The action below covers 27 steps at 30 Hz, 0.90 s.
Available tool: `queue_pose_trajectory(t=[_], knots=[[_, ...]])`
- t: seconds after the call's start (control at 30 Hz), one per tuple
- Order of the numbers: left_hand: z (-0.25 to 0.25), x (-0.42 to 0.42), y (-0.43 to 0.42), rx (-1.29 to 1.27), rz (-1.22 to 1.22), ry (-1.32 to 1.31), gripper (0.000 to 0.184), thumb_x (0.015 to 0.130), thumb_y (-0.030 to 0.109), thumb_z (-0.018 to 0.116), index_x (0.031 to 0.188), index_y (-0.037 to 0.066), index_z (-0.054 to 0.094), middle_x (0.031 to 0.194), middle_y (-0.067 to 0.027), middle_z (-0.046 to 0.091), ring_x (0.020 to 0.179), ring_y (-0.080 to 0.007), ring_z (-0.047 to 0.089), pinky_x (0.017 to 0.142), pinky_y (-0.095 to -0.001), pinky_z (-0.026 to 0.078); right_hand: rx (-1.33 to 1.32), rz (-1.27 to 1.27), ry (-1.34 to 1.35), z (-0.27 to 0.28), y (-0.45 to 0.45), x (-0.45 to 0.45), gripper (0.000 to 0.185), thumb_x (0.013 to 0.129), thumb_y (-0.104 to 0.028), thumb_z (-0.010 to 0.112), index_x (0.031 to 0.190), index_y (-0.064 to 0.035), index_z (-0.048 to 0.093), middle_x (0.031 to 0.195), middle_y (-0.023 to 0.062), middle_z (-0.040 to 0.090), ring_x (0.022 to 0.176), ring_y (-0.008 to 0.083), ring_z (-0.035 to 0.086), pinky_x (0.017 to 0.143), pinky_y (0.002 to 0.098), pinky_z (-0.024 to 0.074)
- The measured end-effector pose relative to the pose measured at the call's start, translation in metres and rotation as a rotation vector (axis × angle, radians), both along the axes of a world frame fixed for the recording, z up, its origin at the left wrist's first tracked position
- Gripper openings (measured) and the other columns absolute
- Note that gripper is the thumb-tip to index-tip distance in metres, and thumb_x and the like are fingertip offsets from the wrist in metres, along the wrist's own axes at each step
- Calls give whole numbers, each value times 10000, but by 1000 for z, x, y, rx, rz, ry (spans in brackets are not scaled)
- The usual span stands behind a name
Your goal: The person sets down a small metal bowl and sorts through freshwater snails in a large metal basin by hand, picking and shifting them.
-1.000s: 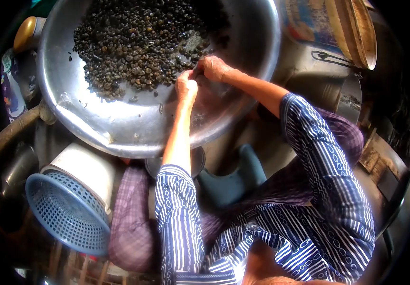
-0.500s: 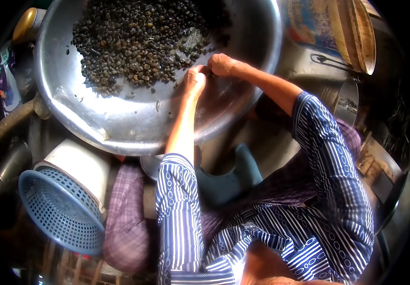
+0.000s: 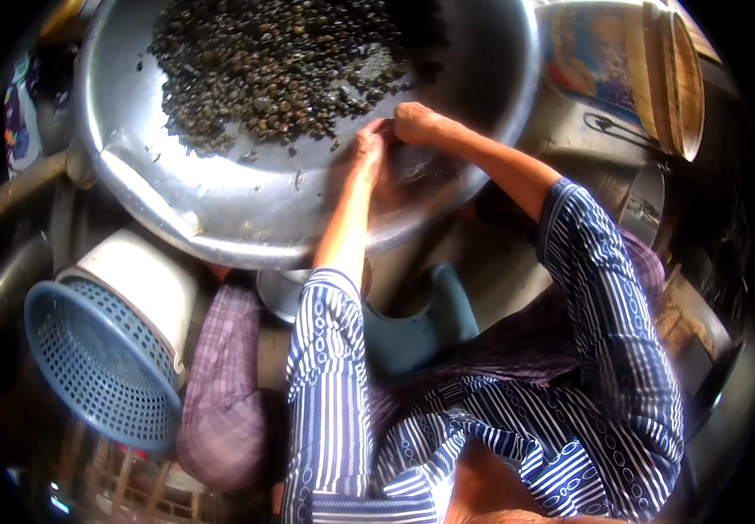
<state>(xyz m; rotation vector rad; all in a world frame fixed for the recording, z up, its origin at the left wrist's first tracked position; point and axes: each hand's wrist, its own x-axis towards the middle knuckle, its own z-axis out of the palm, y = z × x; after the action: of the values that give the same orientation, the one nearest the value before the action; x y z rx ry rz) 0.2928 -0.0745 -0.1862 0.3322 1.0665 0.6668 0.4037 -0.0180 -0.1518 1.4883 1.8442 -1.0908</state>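
A wide metal basin (image 3: 246, 201) holds a heap of small dark snails (image 3: 273, 79), spread over its far side and middle. My left hand (image 3: 369, 148) is over the near part of the basin, just below the edge of the heap, its fingers pinched together. Meeting it fingertip to fingertip, my right hand (image 3: 421, 124) is curled closed. Whatever lies between the fingers is too small and too hidden to make out. A few loose snails and bits lie on the bare metal to the left of my hands.
A blue perforated basket (image 3: 102, 367) leans against a white bucket (image 3: 146, 284) at the left. By my legs are a blue-green boot-like object (image 3: 421, 327) and a metal bowl (image 3: 283, 293). A worn paint bucket (image 3: 605, 61) lies at the upper right.
The view has shifted slightly, so the basin appears higher and further right. My hands stay together at the heap's edge, with only a small change in how the fingers sit.
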Motion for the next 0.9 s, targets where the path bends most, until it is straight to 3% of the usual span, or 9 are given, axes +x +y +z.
queue_pose_trajectory(t=[0.07,0.1,0.23,0.33,0.37,0.53,0.67,0.73,0.9], knots=[[-25,4,-10,62,76,-75,317,892,195,371,1108,19,521,1021,-81,581,935,-177,549,851,-297,428,12,85,-95,-11,-3,0,253,688,-148,546,860,11,641,907,227,599,904,302,591,751,362,475],[-26,5,-11,90,95,-55,316,891,207,377,1103,22,522,1031,-81,575,950,-181,543,859,-302,422,4,-101,-112,10,-2,-8,258,710,-155,518,851,23,639,908,245,591,912,315,585,769,361,474],[-38,8,-9,30,72,-27,310,893,236,386,1089,39,524,1054,-81,562,987,-186,522,882,-309,403,202,-18,-27,-9,-15,2,288,737,-170,463,834,41,634,869,259,589,896,333,582,766,382,465],[-32,4,-8,118,-55,42,256,893,208,412,1036,57,561,1010,-60,579,957,-162,529,875,-292,401,73,-155,-9,2,-14,4,277,727,-171,483,819,47,628,820,258,591,871,327,587,756,382,461],[-28,3,-7,138,-84,76,240,888,191,431,1022,49,570,988,-54,589,945,-152,538,869,-286,406,11,15,-9,2,-11,8,245,709,-185,529,805,12,637,786,224,601,804,317,600,704,364,468],[-31,-7,-10,56,-128,-6,248,871,193,469,1048,45,561,984,-55,598,952,-152,545,875,-284,405,-203,-90,409,0,-7,38,214,708,-71,474,858,-5,612,743,83,612,713,171,592,627,303,470],[-11,-14,-7,5,-169,-183,204,808,135,509,936,29,629,881,-46,624,852,-128,558,794,-246,424,-261,-99,6,45,6,21,232,687,-40,461,860,-21,615,777,120,624,741,227,602,675,318,472],[-10,-15,-8,34,-212,-191,209,798,138,514,928,22,629,873,-58,627,846,-138,564,796,-251,425,-51,194,122,57,5,24,224,681,-41,469,845,-40,621,791,149,621,764,282,599,700,344,468],[-5,-20,-11,42,-267,-380,245,791,136,518,951,-34,591,926,-117,607,897,-196,551,857,-307,406,229,330,65,44,1,38,200,684,-79,486,822,-53,628,787,154,615,789,304,589,717,376,458]])
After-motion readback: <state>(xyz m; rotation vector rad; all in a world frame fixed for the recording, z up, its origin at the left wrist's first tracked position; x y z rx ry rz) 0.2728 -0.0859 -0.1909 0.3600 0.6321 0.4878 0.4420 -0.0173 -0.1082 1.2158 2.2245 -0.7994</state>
